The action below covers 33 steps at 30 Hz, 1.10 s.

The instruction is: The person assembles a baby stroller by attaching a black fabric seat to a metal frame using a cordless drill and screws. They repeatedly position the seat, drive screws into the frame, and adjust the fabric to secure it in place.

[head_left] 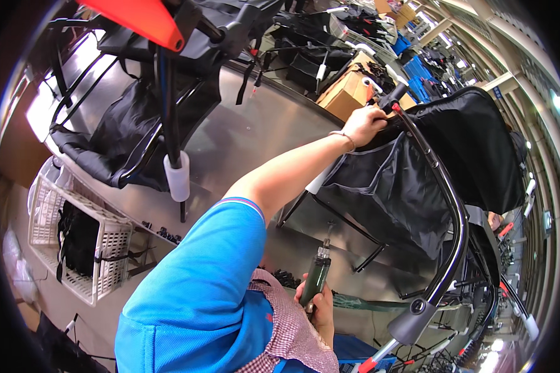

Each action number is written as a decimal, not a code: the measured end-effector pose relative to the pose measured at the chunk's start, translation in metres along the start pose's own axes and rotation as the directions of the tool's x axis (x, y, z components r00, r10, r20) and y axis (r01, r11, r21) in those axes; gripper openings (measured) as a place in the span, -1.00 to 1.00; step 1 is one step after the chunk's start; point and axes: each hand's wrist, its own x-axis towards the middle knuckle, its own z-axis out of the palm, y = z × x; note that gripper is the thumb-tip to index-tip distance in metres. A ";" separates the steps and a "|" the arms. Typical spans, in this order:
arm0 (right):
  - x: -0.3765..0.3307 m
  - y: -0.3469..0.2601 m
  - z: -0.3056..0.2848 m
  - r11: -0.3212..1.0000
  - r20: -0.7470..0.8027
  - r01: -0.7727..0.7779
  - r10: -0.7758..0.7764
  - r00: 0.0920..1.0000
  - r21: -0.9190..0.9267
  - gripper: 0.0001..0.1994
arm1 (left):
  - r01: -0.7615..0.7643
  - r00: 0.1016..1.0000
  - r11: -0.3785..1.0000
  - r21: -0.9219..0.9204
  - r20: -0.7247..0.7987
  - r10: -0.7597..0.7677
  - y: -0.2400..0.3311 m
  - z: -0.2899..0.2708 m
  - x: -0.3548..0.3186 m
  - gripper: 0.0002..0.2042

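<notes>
My left hand (365, 126) reaches across to a black stroller (397, 186) on the right, its fingers closed on the upper edge of the stroller's fabric, beside a dark frame joint. A curved black tube runs down from that joint to a grey cone-shaped fitting. Low in the middle, close to my body, my right hand (320, 308) is wrapped round a dark green power screwdriver (318, 276). Its metal bit points up and away, apart from the stroller. Part of the right hand is hidden behind the tool and the checked apron (292, 317).
Both strollers rest on a shiny metal table (261, 133); the second black stroller (134, 127) stands at the left. A white plastic basket (113, 248) holding black fabric is at the lower left. Cardboard boxes (345, 93) and blue bins (417, 71) lie beyond the table.
</notes>
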 end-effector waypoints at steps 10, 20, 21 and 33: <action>0.002 -0.002 0.006 0.999 -0.024 -0.037 0.036 0.999 -0.014 -0.25 | 0.047 0.998 0.987 -0.155 0.048 -0.040 0.016 -0.007 -0.014 -0.85; 0.016 -0.009 0.003 0.991 0.022 -0.087 0.089 0.996 -0.097 -0.29 | 0.094 0.995 0.939 -0.331 0.051 -0.082 0.011 0.002 -0.008 -0.73; 0.017 -0.009 0.003 0.990 0.008 -0.093 0.094 0.996 -0.105 -0.28 | 0.025 0.999 0.954 -0.297 -0.013 -0.030 0.014 0.006 -0.009 -0.68; 0.019 -0.009 -0.001 0.987 0.002 -0.105 0.106 0.994 -0.120 -0.31 | 0.028 0.984 0.991 -0.128 -0.169 -0.050 0.018 0.017 -0.020 -0.82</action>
